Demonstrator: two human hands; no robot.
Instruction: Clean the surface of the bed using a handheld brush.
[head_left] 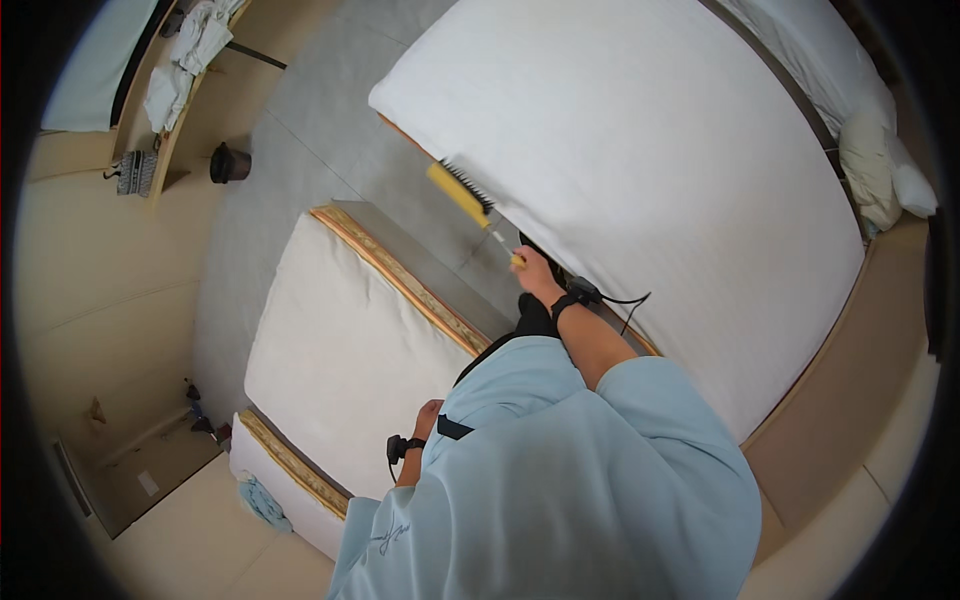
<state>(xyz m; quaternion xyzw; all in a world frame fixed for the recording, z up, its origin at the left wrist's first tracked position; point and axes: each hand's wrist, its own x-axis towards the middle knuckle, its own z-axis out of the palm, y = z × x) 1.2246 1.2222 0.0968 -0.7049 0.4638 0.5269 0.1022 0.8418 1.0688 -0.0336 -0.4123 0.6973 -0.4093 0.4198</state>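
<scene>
My right hand point(536, 272) is closed round the handle of a long brush with a yellow head point(458, 196) and dark bristles. Its bristles face the near left side of a bed covered by a white sheet point(620, 130), at the mattress edge. From this angle I cannot tell whether they touch the sheet. My left hand point(428, 418) hangs low beside my light blue shirt, over a second white-covered bed point(350, 330). Its fingers are mostly hidden, and nothing shows in it. Both wrists wear a dark band with a small black device.
Grey floor point(330, 120) runs between the two beds. A dark bin point(230, 163) stands by the left wall. Pillows point(870, 165) lie at the far right, past the big bed's edge. A third mattress point(290, 465) sits lower left, with a light blue cloth point(262, 503) beside it.
</scene>
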